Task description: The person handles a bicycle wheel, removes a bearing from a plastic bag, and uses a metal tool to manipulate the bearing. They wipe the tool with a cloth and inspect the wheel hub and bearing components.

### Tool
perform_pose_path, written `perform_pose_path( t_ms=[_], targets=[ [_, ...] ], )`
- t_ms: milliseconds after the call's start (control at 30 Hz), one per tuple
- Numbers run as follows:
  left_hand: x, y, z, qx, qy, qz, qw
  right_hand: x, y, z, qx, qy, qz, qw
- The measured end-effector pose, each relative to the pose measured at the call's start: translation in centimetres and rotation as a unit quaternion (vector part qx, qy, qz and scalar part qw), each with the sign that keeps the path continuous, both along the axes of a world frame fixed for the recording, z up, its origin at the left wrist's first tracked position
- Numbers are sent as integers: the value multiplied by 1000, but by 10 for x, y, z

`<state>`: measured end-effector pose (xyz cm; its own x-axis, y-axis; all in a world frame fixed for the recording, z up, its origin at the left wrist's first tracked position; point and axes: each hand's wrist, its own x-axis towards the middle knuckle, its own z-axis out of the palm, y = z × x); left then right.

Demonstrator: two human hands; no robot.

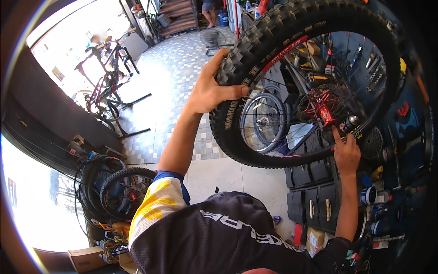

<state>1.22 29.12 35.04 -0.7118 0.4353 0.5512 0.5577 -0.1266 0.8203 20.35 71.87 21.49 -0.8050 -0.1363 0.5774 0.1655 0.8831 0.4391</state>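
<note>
A bicycle wheel (230, 125) with a knobby black tyre is held up, tilted, in front of me. My left hand (210, 91) grips the tyre at its left side, the thumb across the sidewall and the fingers going behind the tread. At the wheel's centre is a red hub (325, 114) with a dark cassette of sprockets behind the spokes. My right hand (346, 153) reaches up from below to the hub's lower end. Its index finger points up against the axle end and the other fingers are curled; the thumb is hidden.
Behind the wheel are other wheels (262, 116) and a black drawer unit (312, 205). Tools hang on a dark wall panel (406, 114) at right. A bicycle (105, 86) stands far left, tyres (109, 187) lie near left, and a fan (213, 39) is at the back. One person (209, 13) stands beyond.
</note>
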Motion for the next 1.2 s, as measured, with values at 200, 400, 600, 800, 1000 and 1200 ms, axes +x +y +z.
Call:
perform_pose_path(
  t_ms=[200,400,600,800,1000,1200],
  targets=[
    [-3,11,0,17,-13,1,1000,1,10,8,38,49,18,998],
    [0,9,-5,40,-46,-5,998,6,0,3,-139,61,43,987],
    [-12,1,-17,35,-66,23,997,9,-48,-43,-869,95,229,429],
    [-18,-2,-21,24,-55,35,998,-21,-81,-32,-928,115,323,142],
    [-24,-6,-30,30,-66,29,997,-35,-84,-32,-919,98,316,215],
    [-33,-10,-38,50,-89,29,994,-24,-74,-45,-512,125,31,850]
  ],
)
